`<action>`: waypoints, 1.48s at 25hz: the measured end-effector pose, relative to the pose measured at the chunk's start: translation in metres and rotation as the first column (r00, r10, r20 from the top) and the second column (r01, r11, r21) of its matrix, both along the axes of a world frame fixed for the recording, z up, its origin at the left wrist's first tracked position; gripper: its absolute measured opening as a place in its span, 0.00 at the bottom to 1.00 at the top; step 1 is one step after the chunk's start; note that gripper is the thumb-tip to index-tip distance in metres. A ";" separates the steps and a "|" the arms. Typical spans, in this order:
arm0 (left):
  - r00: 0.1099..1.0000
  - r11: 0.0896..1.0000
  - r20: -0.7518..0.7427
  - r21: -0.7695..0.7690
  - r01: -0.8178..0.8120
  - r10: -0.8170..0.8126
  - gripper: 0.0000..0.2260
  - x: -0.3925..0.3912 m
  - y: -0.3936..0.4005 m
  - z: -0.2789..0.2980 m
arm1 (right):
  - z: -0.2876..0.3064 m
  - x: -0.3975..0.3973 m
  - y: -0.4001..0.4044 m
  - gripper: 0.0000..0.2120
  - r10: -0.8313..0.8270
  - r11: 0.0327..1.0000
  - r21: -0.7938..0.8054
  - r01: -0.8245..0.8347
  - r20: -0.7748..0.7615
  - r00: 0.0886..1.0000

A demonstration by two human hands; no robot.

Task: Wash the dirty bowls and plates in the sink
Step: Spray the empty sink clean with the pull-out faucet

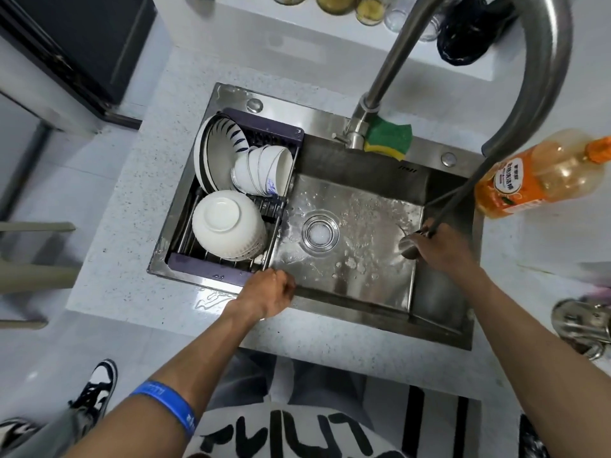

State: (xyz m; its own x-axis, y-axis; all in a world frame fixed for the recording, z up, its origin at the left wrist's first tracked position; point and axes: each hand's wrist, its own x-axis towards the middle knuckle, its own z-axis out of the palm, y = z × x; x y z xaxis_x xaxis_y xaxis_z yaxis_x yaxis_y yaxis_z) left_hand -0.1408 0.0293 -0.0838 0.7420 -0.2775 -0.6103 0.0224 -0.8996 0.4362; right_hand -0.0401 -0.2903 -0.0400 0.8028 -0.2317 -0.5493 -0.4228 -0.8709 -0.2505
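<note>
The steel sink (357,276) holds water drops and foam around its drain (320,233). A dark drying rack (211,261) sits across the sink's left side. In it lean striped plates and a large bowl (218,150), a stack of small white bowls on its side (264,171), and an upturned white bowl (228,223). My right hand (436,246) grips the pull-out spray head (410,246) on its hose (463,193) over the sink's right side. My left hand (269,292) is curled at the sink's front rim, beside the rack's corner.
The tall faucet (390,61) arches over the sink, with a green and yellow sponge (390,137) behind its base. An orange dish soap bottle (542,173) lies on the right counter. A metal lid (585,325) sits at the far right. Jars (367,8) stand on the back ledge.
</note>
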 end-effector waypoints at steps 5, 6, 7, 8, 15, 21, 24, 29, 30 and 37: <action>1.000 1.000 0.003 0.021 -0.018 0.018 0.11 -0.001 -0.002 0.003 | 0.006 -0.014 0.037 0.07 -0.113 0.971 0.207 0.119 -0.038 0.993; 1.000 1.000 0.003 0.026 -0.013 0.013 0.11 -0.001 -0.002 0.003 | 0.003 -0.018 0.051 0.05 -0.121 0.957 0.258 0.132 -0.058 0.991; 1.000 1.000 -0.002 0.026 -0.006 0.006 0.11 -0.002 -0.002 0.003 | 0.000 -0.019 0.063 0.05 -0.126 0.949 0.283 0.137 -0.058 0.990; 1.000 1.000 -0.010 0.023 -0.003 0.003 0.10 -0.003 -0.001 0.003 | 0.000 -0.021 0.071 0.04 -0.129 0.946 0.291 0.140 -0.057 0.990; 0.998 0.999 -0.027 -0.008 -0.050 0.049 0.08 -0.007 -0.001 0.002 | 0.006 -0.039 0.085 0.04 -0.235 0.922 0.316 0.222 0.003 0.972; 0.987 0.992 -0.110 -0.033 -0.125 0.121 0.10 -0.013 0.001 0.005 | -0.010 -0.049 0.102 0.06 -0.621 0.682 0.567 0.463 0.114 0.776; 0.990 0.993 -0.093 -0.041 -0.106 0.102 0.11 -0.012 -0.001 0.009 | -0.013 -0.043 0.106 0.05 -0.536 0.691 0.602 0.400 0.054 0.843; 0.992 0.994 -0.093 -0.055 -0.090 0.085 0.09 -0.013 0.001 0.014 | -0.011 -0.031 0.084 0.02 -0.509 0.794 0.428 0.433 0.077 0.857; 0.992 0.995 -0.091 -0.046 -0.093 0.088 0.09 -0.012 0.001 0.013 | -0.012 -0.033 0.085 0.02 -0.492 0.793 0.438 0.423 0.052 0.869; 0.995 0.999 -0.097 -0.030 0.032 -0.035 0.14 -0.014 0.006 0.010 | -0.019 -0.018 0.087 0.04 -0.530 0.700 0.573 0.425 0.019 0.848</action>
